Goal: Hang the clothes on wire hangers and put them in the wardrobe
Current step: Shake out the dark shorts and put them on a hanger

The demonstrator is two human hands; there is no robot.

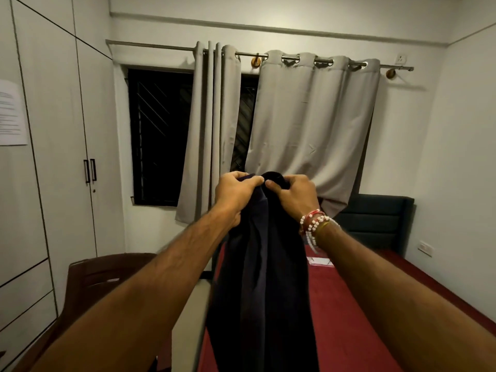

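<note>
A dark navy garment hangs straight down in front of me, held up at chest height. My left hand grips its top edge on the left. My right hand, with beaded bracelets at the wrist, grips the top on the right, the two hands almost touching. No wire hanger shows; the cloth may hide one. The white wardrobe stands along the left wall with its doors shut, two black handles at mid height.
A bed with a red sheet lies below and to the right, with a dark headboard at the far wall. A brown chair stands at lower left. Grey curtains partly cover a dark window.
</note>
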